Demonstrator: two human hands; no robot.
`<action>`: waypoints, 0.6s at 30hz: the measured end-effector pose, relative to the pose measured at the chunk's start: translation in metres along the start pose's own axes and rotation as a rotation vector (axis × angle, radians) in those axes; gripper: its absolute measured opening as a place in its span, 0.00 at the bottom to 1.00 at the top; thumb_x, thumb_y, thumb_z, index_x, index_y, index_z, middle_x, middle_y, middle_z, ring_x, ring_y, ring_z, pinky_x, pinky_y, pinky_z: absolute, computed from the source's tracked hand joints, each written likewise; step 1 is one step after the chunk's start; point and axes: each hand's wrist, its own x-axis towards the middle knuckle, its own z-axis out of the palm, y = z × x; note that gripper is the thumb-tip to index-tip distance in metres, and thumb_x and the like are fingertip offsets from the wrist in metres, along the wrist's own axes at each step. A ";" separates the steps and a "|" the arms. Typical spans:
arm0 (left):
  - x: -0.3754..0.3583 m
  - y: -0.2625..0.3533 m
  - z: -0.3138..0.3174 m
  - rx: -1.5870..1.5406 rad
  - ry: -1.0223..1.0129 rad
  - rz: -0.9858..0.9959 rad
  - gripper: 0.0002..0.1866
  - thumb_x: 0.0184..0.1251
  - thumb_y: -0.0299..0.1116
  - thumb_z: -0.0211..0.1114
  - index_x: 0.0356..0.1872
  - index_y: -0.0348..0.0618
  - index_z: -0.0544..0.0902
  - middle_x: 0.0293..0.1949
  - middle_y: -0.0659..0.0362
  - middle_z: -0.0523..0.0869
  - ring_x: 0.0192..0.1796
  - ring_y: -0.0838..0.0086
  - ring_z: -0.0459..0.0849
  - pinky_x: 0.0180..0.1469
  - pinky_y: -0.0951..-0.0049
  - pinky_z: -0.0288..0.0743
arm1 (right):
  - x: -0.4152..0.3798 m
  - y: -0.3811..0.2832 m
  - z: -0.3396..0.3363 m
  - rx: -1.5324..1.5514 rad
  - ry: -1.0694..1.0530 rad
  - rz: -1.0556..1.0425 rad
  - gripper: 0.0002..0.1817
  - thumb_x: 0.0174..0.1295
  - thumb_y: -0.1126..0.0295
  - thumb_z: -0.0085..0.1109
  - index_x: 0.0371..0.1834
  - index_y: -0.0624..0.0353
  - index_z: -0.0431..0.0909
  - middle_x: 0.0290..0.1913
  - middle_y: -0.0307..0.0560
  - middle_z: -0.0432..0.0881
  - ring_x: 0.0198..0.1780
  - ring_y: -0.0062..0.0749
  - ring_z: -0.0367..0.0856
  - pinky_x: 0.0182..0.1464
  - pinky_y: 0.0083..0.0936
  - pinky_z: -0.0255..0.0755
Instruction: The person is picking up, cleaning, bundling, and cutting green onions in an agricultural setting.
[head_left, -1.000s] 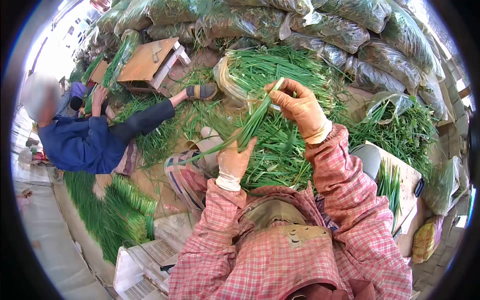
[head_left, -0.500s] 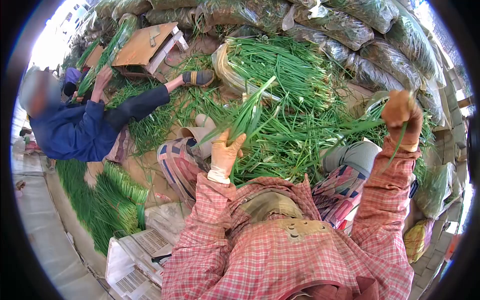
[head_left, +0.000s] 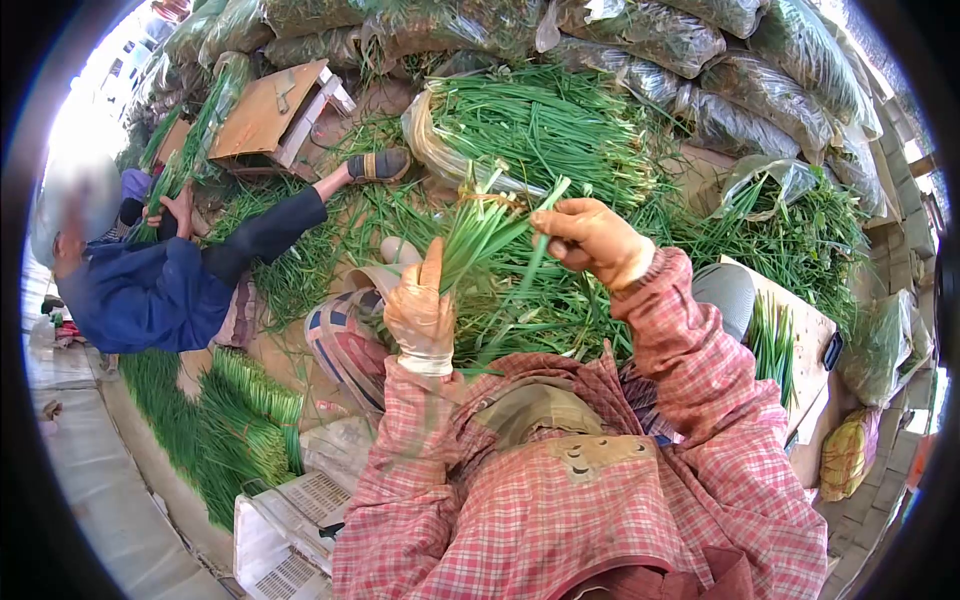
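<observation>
My left hand (head_left: 420,310), in a thin glove, is closed round a small bunch of garlic chives (head_left: 476,228), its pale ends pointing up and away. The index finger stretches up along the stalks. Close by on the right, my right hand (head_left: 592,243), also gloved, pinches a few loose chive stalks (head_left: 535,265) with their leaves hanging down. Below both hands a loose heap of chives (head_left: 560,315) spreads between my legs. Just beyond lies a large pile of chives (head_left: 540,120) in an opened plastic wrap (head_left: 425,140).
Another person (head_left: 150,270) sits at left, handling chives beside a wooden stool (head_left: 265,110). Tied chive bundles (head_left: 240,420) lie at lower left near a white crate (head_left: 270,540). Filled plastic sacks (head_left: 640,35) are stacked behind. A board (head_left: 815,335) with chives is at right.
My right hand has come down and left from the far right, next to the bunch in my left hand. My left hand has shifted slightly left. The other person's raised hand has lowered.
</observation>
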 end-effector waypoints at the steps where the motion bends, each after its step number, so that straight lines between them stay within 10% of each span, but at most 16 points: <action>1: -0.001 -0.003 0.003 -0.010 0.027 0.012 0.32 0.44 0.23 0.66 0.56 0.56 0.75 0.35 0.57 0.80 0.33 0.62 0.81 0.34 0.67 0.74 | -0.007 0.003 -0.007 0.126 -0.119 -0.061 0.12 0.61 0.64 0.54 0.27 0.60 0.73 0.16 0.33 0.68 0.12 0.13 0.57 0.14 0.14 0.47; 4: 0.003 -0.011 0.003 -0.025 0.096 -0.026 0.34 0.41 0.20 0.64 0.56 0.56 0.75 0.35 0.57 0.80 0.33 0.62 0.81 0.34 0.67 0.74 | -0.058 -0.014 -0.024 0.135 -0.083 -0.764 0.16 0.62 0.62 0.45 0.17 0.55 0.66 0.15 0.36 0.64 0.14 0.19 0.58 0.15 0.18 0.51; 5: 0.001 -0.018 0.007 -0.033 0.102 -0.065 0.35 0.39 0.19 0.64 0.55 0.57 0.76 0.35 0.58 0.80 0.32 0.62 0.81 0.33 0.67 0.74 | -0.076 -0.012 -0.056 0.418 -0.145 -0.577 0.16 0.60 0.62 0.46 0.16 0.55 0.63 0.17 0.39 0.67 0.15 0.20 0.62 0.15 0.21 0.52; 7: 0.001 -0.021 0.009 -0.003 0.111 -0.077 0.35 0.38 0.19 0.64 0.55 0.57 0.76 0.34 0.58 0.79 0.31 0.63 0.80 0.33 0.68 0.73 | -0.091 -0.021 -0.080 0.027 -0.390 -0.589 0.12 0.53 0.68 0.56 0.38 0.64 0.73 0.23 0.38 0.72 0.23 0.20 0.69 0.25 0.17 0.62; 10: 0.003 -0.013 0.014 0.007 0.148 -0.037 0.35 0.37 0.20 0.66 0.54 0.57 0.77 0.33 0.58 0.79 0.30 0.63 0.79 0.32 0.68 0.73 | -0.065 -0.022 -0.068 -0.827 0.130 -0.226 0.31 0.49 0.59 0.66 0.55 0.61 0.71 0.31 0.38 0.75 0.34 0.18 0.71 0.36 0.17 0.67; 14: 0.003 0.002 0.016 -0.015 0.114 -0.019 0.33 0.37 0.21 0.68 0.53 0.56 0.78 0.34 0.58 0.79 0.30 0.65 0.79 0.32 0.69 0.73 | -0.020 -0.004 -0.009 0.001 0.068 -0.271 0.16 0.60 0.60 0.58 0.47 0.56 0.78 0.20 0.25 0.64 0.17 0.09 0.54 0.18 0.12 0.45; 18: 0.001 -0.005 0.017 -0.120 0.078 -0.074 0.30 0.41 0.21 0.67 0.53 0.48 0.77 0.36 0.57 0.81 0.34 0.69 0.82 0.35 0.70 0.74 | -0.005 -0.005 0.006 0.095 -0.063 -0.339 0.12 0.62 0.60 0.55 0.39 0.55 0.81 0.18 0.25 0.59 0.16 0.11 0.51 0.18 0.13 0.44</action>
